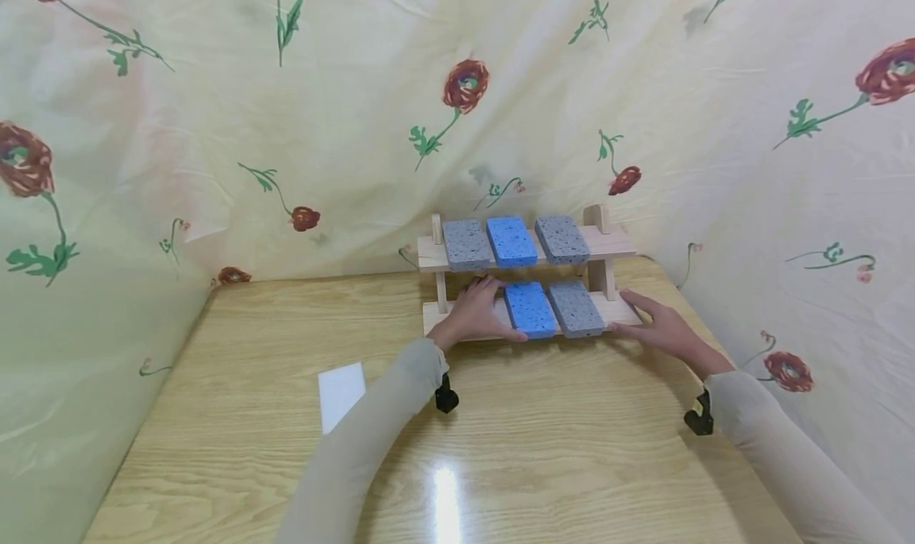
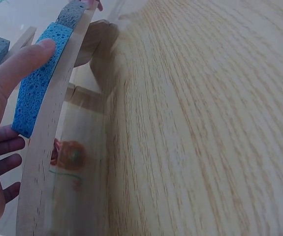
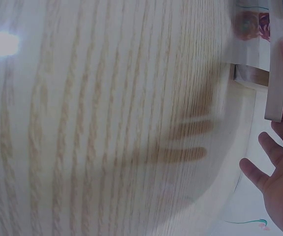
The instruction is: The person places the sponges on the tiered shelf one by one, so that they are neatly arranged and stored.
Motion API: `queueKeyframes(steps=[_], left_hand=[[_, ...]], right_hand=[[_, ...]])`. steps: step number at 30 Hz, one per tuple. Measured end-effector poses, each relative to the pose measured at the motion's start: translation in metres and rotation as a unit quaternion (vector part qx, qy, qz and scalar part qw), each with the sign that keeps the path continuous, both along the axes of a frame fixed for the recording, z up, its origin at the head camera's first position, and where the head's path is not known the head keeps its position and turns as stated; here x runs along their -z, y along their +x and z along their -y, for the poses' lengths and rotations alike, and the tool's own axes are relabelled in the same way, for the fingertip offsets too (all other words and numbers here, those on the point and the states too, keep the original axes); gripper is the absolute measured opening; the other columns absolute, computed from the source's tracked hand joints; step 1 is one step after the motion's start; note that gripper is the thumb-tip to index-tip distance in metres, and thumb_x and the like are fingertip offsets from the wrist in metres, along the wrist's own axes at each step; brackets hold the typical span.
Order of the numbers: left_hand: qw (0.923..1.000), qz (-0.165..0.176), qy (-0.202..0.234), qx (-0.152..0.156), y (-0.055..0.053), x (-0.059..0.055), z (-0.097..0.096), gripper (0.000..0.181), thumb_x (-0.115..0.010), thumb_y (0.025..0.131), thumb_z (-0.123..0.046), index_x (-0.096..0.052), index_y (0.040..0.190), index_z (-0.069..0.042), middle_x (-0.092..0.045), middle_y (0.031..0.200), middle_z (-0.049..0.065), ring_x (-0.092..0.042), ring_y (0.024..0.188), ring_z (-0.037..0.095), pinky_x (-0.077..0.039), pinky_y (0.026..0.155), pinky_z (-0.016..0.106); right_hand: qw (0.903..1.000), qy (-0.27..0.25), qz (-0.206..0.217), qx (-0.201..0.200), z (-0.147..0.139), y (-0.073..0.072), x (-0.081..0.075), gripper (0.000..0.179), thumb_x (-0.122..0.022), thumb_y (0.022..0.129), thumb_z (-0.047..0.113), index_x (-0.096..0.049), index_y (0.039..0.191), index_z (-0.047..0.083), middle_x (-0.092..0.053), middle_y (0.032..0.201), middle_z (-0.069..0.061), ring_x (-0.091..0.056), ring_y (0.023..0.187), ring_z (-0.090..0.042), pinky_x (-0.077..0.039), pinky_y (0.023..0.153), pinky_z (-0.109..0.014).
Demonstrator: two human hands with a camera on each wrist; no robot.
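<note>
My left hand is at the lower tier of a two-tier wooden rack, gripping a blue speckled sponge. In the left wrist view the thumb presses the front edge of that blue sponge, with the fingers behind it. A grey sponge lies just to its right on the same tier. At the rack's right end, my right hand holds the lower board between thumb and fingers; its other fingers are spread.
On the upper tier lie a grey sponge, a blue sponge and another grey sponge. A white card lies on the wood-grain table, left of the rack. Flower-patterned cloth hangs behind and at both sides.
</note>
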State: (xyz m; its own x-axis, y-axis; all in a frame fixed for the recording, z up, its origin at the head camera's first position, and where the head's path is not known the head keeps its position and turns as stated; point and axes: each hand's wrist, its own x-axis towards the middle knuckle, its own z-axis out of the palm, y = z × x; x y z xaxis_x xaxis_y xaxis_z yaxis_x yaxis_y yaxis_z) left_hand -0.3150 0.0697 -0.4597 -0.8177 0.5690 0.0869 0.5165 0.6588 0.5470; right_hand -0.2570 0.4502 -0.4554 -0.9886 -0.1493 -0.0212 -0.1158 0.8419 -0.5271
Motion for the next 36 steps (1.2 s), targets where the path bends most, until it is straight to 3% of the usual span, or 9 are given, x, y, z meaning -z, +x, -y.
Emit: queueKeyframes(steps=[17,36], left_hand=[[0.9991,0.029,0.031,-0.005,-0.0025,0.0036,-0.0017,0.116,-0.084,0.064,-0.072,-0.039,0.155,-0.014,-0.034,0.165,0.009,-0.025,0.155,0.037,-0.024,0.123,0.060],[0.9993,0.029,0.024,-0.005,-0.0022,0.0054,-0.0045,0.119,-0.084,0.065,-0.071,-0.036,0.158,-0.014,-0.031,0.167,0.009,-0.023,0.155,0.038,-0.023,0.124,0.060]], right_hand=[[1.0000,0.004,-0.001,0.002,0.0007,-0.0004,0.0000,0.092,-0.074,0.091,0.049,-0.033,0.158,0.001,-0.030,0.162,-0.027,-0.027,0.147,-0.054,-0.024,0.116,-0.069],[1.0000,0.003,0.000,0.000,0.0011,0.0005,-0.0012,0.092,-0.074,0.091,0.048,-0.032,0.158,0.002,-0.029,0.163,-0.027,-0.026,0.148,-0.054,-0.023,0.116,-0.069]])
